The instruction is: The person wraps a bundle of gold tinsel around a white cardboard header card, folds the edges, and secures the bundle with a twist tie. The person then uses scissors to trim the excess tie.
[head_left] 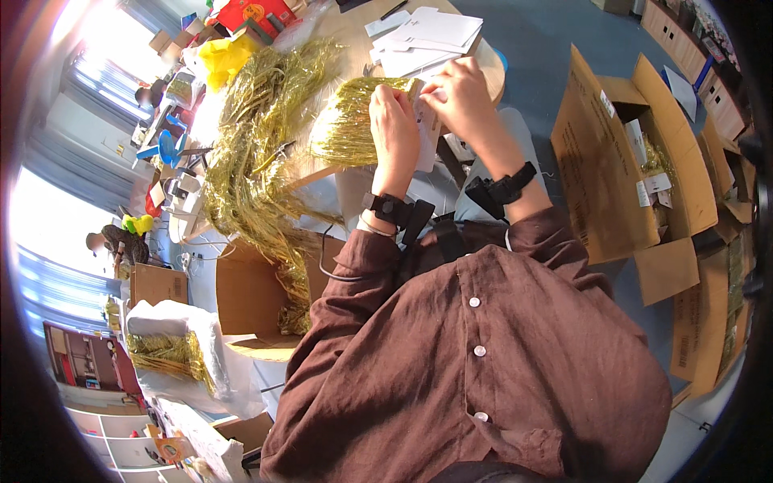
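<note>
- The gold fringe [346,129] was a short, dense bundle of thin metallic strands, packed side by side and fanning slightly toward the loose end.
- Its colour was a shiny yellow-gold, with pale glints where light caught the strands and darker olive streaks between them.
- The strands ran from a gathered edge near the hands out to a ragged, paler end on the left.
- It lay at the near edge of the light wooden worktop [353,36], just left of the person's two hands.
- The left hand [391,121] had its grip closed on the fringe near the gathered edge, thumb and fingers pinched together.
- The right hand [460,97] was bent close beside it, fingertips drawn together at a small white piece [439,95]; whether its grip had closed on that piece could not be told.
- A white card [426,143] hung below the fingers, partly hidden by the left hand.
- Left of the fringe, a long heap of loose gold strands [245,121] sprawled over the worktop, tangled and crinkled, and trailed down into an open cardboard box [245,278].
- White papers [435,30] lay beyond the hands.
</note>
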Motion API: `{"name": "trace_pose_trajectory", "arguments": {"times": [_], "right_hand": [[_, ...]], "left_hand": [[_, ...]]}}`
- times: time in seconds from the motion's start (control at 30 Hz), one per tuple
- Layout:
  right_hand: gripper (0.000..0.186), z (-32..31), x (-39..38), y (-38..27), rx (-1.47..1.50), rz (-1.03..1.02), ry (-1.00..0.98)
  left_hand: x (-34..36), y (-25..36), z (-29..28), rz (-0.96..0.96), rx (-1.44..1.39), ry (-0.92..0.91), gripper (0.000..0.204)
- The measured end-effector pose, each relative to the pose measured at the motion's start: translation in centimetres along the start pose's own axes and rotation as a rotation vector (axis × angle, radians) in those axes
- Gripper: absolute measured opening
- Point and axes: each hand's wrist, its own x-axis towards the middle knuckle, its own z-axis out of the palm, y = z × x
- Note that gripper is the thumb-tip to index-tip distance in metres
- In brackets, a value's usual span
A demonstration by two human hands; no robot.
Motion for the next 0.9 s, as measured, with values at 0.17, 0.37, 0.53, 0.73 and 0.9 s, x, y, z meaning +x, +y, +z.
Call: {"name": "trace_pose_trajectory", "arguments": {"times": [0.17, 0.37, 0.53, 0.73, 0.9], "right_hand": [[0.014, 1.7, 0.7, -0.1, -0.055, -0.019, -0.088], [0.019, 2.8, 0.9, 0.5, 0.039, 0.01, -0.167], [0.017, 2.8, 0.7, 0.8, 0.23, 0.089, -0.224], [0.018, 2.5, 0.2, 0.9, 0.406, 0.135, -0.199], [0.021, 1.9, -0.3, 0.9, 0.494, 0.177, -0.231]], "left_hand": [[0.0, -0.3, 0.1, -0.006, -0.03, -0.009, 0.015], [0.2, -0.4, 0.3, -0.011, 0.003, -0.021, 0.014], [0.2, -0.3, 0.1, -0.01, -0.028, -0.034, 0.013], [0.1, -0.5, 0.2, -0.01, -0.016, -0.044, 0.013], [-0.1, -0.3, 0.2, -0.026, -0.011, -0.054, 0.014]]}}
